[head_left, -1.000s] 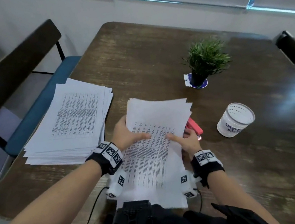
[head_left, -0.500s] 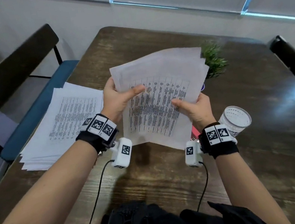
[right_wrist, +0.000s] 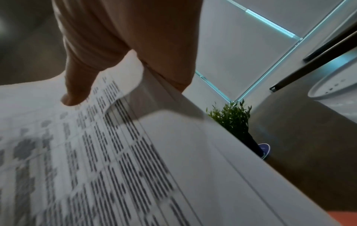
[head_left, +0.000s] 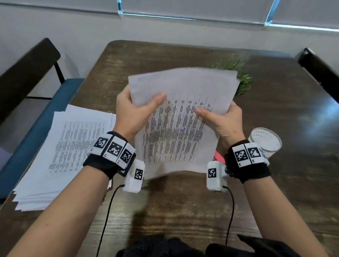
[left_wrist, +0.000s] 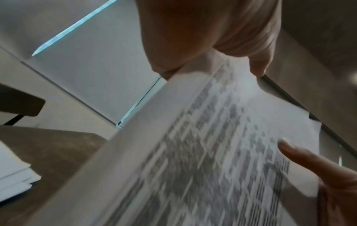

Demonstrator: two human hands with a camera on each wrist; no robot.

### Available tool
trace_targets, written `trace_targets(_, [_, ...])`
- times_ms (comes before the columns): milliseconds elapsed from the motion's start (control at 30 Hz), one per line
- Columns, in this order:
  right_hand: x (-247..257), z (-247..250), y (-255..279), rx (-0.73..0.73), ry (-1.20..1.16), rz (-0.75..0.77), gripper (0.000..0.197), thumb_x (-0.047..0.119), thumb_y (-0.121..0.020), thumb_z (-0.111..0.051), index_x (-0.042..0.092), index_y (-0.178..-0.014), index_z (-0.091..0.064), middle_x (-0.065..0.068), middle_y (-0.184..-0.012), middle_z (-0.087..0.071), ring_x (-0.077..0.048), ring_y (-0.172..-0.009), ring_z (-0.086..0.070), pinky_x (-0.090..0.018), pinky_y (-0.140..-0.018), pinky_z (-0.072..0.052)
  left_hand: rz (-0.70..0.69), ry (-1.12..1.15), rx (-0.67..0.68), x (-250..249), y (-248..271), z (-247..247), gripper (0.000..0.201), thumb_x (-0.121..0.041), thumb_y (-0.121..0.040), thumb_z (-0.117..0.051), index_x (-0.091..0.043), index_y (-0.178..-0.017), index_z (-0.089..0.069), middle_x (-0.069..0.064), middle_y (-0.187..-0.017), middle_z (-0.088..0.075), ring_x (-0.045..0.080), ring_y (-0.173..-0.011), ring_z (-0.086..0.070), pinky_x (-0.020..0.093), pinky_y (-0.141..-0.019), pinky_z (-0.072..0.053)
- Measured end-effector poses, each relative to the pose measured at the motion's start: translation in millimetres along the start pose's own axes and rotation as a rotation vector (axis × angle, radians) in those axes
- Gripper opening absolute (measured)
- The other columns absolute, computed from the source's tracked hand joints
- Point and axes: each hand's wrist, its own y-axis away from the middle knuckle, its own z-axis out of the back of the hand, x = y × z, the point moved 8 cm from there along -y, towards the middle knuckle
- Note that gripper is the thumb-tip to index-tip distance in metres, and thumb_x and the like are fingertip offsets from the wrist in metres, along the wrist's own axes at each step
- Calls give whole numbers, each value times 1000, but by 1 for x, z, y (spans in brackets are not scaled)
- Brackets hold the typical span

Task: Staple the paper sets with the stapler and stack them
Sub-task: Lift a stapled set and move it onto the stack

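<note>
Head view: both hands hold 1 paper set (head_left: 182, 123) up off the dark wood-grain table (head_left: 179, 212), tilted, its long axis running from near-left to far-right, top edge toward the window. Left hand (head_left: 136, 113) pinches the set's left edge near the top, thumb on the printed face, fingers behind. Right hand (head_left: 222, 121) grips the right edge lower down, thumb across the text. Sheets are thin, white, w/ dense columns of black print; edges look slightly fanned, blurred.

Bare table lies below the set, toward the near edge. To the left a loose paper stack (head_left: 66, 151) sits by the table's left edge, sheets skewed. Only a red sliver of the stapler (head_left: 218, 156) shows under the set's lower right corner. Just right of the right wrist stands a clear plastic cup (head_left: 266, 142) w/ a white dotted lid. Small green plant (head_left: 240, 77) pokes out behind the set's far-right corner.
</note>
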Motion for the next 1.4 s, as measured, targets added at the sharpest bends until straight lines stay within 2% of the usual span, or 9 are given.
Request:
trace_targets(200, [-11,-8,9,36,94,-45,33,-10,-67,-80,9,-93,-70,-2,-87,-76,-19,-88,-72,-37,-82,-58,47,-22,-32,30,4,2,39,-15,-67,-87,-5,-100,-69,1,-96,-73,9,-90,-71,24,-76,-56])
trace_targets(300, [0,-12,6,10,112,17,29,-8,-69,-80,7,-92,-70,4,-81,-75,-12,-82,-72,-28,-74,-58,-17,-19,-32,11,-1,-4,34,-15,-67,-88,-16,-95,-70,-2,-97,-72,10,-93,-70,27,-79,-57])
trace_targets(433, [17,-14,-4,-13,70,106,29,-4,-69,-82,9,-93,-71,-4,-89,-76,-22,-90,-72,-39,-82,-59,-116,-24,-39,-16,-13,-6,31,-22,-66,-89,-26,-91,-71,-3,-101,-72,13,-100,-68,29,-82,-57])
trace_targets(633, [-24,-12,-6,-19,127,-49,39,-1,-64,-86,1,-100,-71,-11,-97,-75,-27,-96,-71,-52,-89,-55,136,-60,8,36,-10,-9,37,-13,-62,-90,-19,-92,-69,-8,-88,-72,0,-84,-70,20,-73,-57])
trace_targets(767, [-19,-15,-2,-24,134,-20,39,-4,-66,-84,2,-102,-70,-8,-98,-74,-23,-95,-72,-44,-88,-57,127,-54,21,39,-5,-7,35,-15,-66,-88,-17,-96,-70,0,-93,-74,9,-89,-72,28,-75,-60])
trace_targets(967, [-18,-12,-5,-28,81,-25,38,-5,-67,-83,0,-102,-70,-8,-95,-75,-22,-92,-72,-36,-82,-59,104,1,32,31,-4,-6,30,-12,-71,-84,-14,-97,-68,3,-96,-73,11,-89,-72,23,-71,-58])
trace_targets(1100, [-51,-11,5,29,192,-134,33,-2,-67,-85,6,-97,-72,-10,-96,-75,-23,-94,-72,-47,-90,-56,212,-59,46,70,12,1,36,-17,-73,-83,-14,-106,-68,-5,-98,-74,6,-92,-71,23,-77,-58])
trace_targets(1233, [-50,-13,7,15,204,-119,38,1,-66,-86,0,-101,-72,-12,-99,-74,-24,-95,-72,-49,-90,-55,222,-45,54,78,24,4,30,-11,-74,-81,-20,-99,-68,-17,-85,-74,-1,-87,-70,16,-69,-56])
trace_targets(1400, [-26,-13,2,0,111,-55,34,-6,-66,-83,9,-95,-72,-5,-92,-75,-19,-90,-72,-34,-79,-59,188,4,81,54,14,6,29,-19,-71,-81,-17,-97,-68,-6,-91,-75,8,-91,-71,21,-70,-57])
